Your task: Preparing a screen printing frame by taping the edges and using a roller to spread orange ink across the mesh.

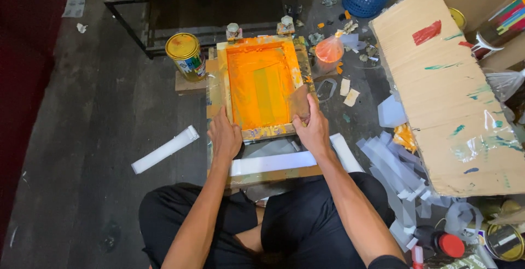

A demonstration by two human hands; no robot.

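Presently, the person is sitting on the floor (98,116) and working a wooden printing frame (262,85) whose mesh is coated with orange ink. The frame is lying on a low board, hinged at its far end by two clamps (260,28). The left hand (225,136) is resting on the frame's near left corner, fingers curled over the edge and pressing it down. The right hand (313,126) is gripping a brown squeegee (299,102) at the near right side of the mesh; the blade edge itself is hidden. A white strip (273,163) is lying just beneath the frame's near edge, crossing the board. A yellow can (186,55) is standing to the left of the frame, and an orange bag (330,50) is sitting near its far right corner. Cut white strips (394,165) are lying piled at the right, beside a paint-marked cardboard sheet (443,83). In judgement, doing this step well is calling for steady downward pressure from the left hand so the frame is not shifting, an even squeegee angle, and one smooth pull across the full width, keeping the ink film uniform and off the wooden rim.
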